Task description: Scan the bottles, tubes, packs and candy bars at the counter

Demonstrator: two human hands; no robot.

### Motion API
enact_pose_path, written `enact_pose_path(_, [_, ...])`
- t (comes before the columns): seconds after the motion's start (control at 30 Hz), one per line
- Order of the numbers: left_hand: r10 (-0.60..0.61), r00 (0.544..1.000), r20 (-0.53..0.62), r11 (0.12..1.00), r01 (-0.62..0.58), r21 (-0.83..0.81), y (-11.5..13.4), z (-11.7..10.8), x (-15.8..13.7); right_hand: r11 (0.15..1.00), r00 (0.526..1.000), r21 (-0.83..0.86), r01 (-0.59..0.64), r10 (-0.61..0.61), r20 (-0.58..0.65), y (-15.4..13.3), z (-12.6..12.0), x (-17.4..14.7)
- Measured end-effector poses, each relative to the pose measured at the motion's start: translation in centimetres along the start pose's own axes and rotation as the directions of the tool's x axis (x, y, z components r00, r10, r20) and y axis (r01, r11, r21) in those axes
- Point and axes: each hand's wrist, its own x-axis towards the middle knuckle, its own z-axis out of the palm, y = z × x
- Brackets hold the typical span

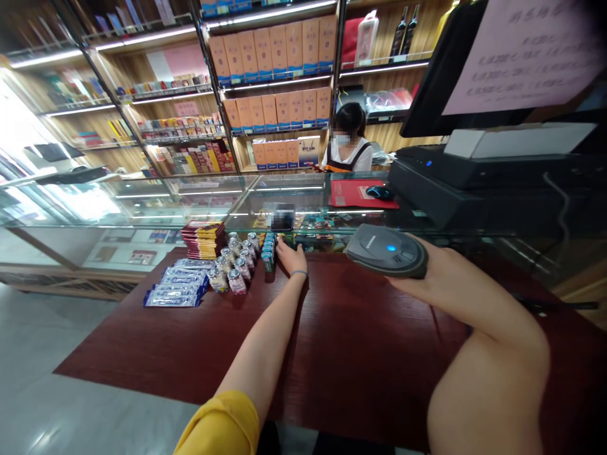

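Observation:
My right hand (417, 281) is wrapped round a grey handheld barcode scanner (386, 249) with a lit blue light, held above the right part of the table. My left hand (293, 258) reaches to the table's far side, thumb and fingers curled around what looks like a small dark-green pack, partly hidden. Just left of it stands a row of small teal packs (268, 253). Further left are rows of small lidded jars (238, 281), a stack of red and yellow packets (202, 240), and blue-and-silver sachets (175, 287) laid overlapping.
The dark red table (190, 347) meets a glass display counter (190, 196). A phone-like device (283, 218) lies on the glass behind my left hand. Across it is a masked person (348, 151). A mouse (379, 192) rests on a red mat (348, 194); a monitor (427, 76) stands right.

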Motion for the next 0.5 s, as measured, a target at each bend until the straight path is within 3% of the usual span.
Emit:
enact_pose_path(0.23, [0.211, 0.977, 0.028, 0.976, -0.209, -0.058, -0.5, -1.5, -2.5, 0.998, 0.994, 0.056, 0.004, 0.002, -0.108, 0.9, -0.5, -0.5])
enact_pose_path(0.4, [0.456, 0.882, 0.115, 0.883, -0.433, -0.182, 1.2, -1.1, -5.3, 0.994, 0.976, 0.095, -0.055, 0.073, -0.203, 2.0, -2.0, -1.6])
enact_pose_path(0.5, [0.531, 0.818, 0.220, 0.834, -0.460, -0.303, 3.1, 0.5, -7.8, 0.985, 0.954, 0.080, -0.154, 0.169, -0.247, 2.6, -3.1, -2.5])
